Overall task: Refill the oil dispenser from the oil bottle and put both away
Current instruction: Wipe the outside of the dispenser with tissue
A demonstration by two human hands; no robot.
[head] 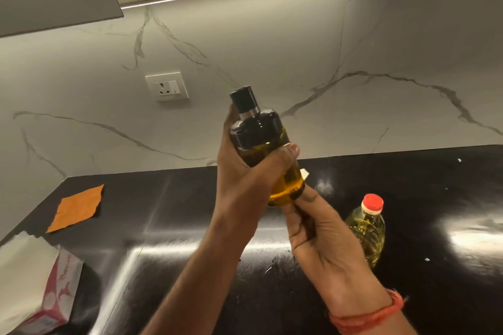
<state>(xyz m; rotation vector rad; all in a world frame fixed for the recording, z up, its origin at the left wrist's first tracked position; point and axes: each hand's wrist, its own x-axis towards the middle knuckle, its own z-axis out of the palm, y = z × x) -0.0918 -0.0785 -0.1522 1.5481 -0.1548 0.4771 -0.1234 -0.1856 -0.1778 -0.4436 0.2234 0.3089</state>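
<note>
Oil dispenser [261,144], dark-capped and partly filled with amber oil, is held tilted in the air above the black countertop [190,253]. Its glass body is gripped by the left hand [245,171]; its base is pinched by the right hand [321,234]. Just right, a red-capped oil bottle [367,228] is seen upright, capped. An orange cloth [77,208] lies near the left edge, a tissue box [40,285] at the front-left corner.

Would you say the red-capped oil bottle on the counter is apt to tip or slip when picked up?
The oil bottle stands upright, tall and narrow, so a sideways nudge could probably tip it. It looks mostly full, so likely heavy for its size. Its clear ribbed wall may be oily, hence slippery.
</note>
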